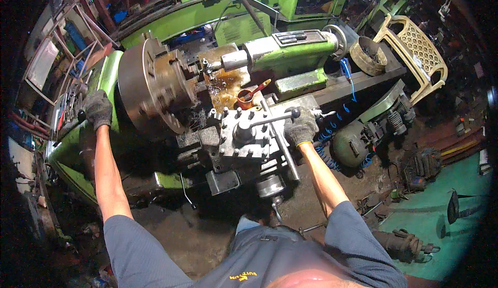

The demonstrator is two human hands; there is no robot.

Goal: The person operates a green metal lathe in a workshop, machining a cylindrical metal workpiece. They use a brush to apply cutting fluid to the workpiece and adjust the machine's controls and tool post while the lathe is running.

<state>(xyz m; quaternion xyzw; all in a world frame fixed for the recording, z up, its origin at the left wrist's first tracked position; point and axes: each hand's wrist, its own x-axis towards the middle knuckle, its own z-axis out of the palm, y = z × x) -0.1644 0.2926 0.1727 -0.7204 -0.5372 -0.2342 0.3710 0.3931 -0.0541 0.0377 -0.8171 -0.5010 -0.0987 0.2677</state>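
My left hand [98, 109], in a dark knit glove, is at the green headstock [110, 75] of a lathe, beside a black lever knob [81, 115]. Its fingers look curled; what they hold is hidden. My right hand [301, 127], also gloved, is closed round a crank handle [326, 114] at the end of the tool slide. Next to it stands the square tool post [244, 135], with several bolts and a black-knobbed clamping lever [272, 118]. A metal bar [282, 145] lies across the slide. The big chuck [150, 83] is motion-blurred, with the tailstock [290, 54] to its right.
A brown cup [245, 99] with a red-handled brush [261, 86] sits behind the tool post. Metal chips [199, 117] hang by the chuck. To the right are a round tin [368, 57], a beige plastic chair [415, 49], a green compressor tank [348, 149] and a coiled blue hose [327, 129].
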